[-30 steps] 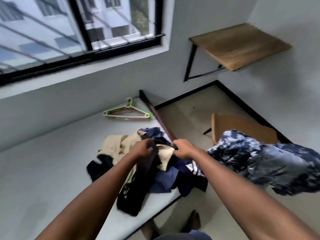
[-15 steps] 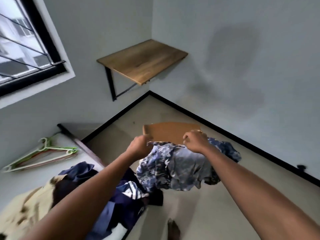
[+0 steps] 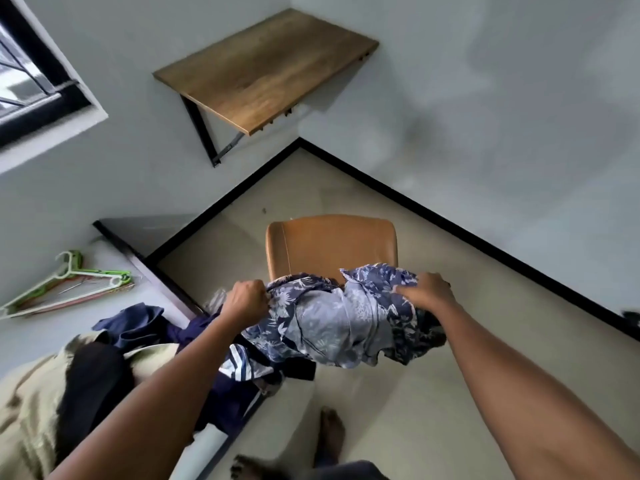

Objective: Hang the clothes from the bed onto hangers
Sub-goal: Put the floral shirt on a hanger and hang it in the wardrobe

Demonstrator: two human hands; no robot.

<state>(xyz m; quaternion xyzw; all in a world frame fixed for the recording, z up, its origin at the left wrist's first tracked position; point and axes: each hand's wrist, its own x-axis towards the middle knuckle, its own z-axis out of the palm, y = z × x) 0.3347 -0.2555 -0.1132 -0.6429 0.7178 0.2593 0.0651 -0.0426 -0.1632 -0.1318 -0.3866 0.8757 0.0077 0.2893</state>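
Beside the bed (image 3: 52,327), my left hand (image 3: 245,302) and right hand (image 3: 426,292) clutch a limp, light floral shirt (image 3: 332,323) above the chair (image 3: 330,242); shoulders look the best hold; hangers (image 3: 69,285) wait.

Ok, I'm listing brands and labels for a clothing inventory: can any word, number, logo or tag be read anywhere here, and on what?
None can be read.
floral shirt, gripped by the left hand and right hand: leaf print only, no tag showing.
navy garment: white stripes, no lettering.
hangers, chair, wall desk: no markings visible.
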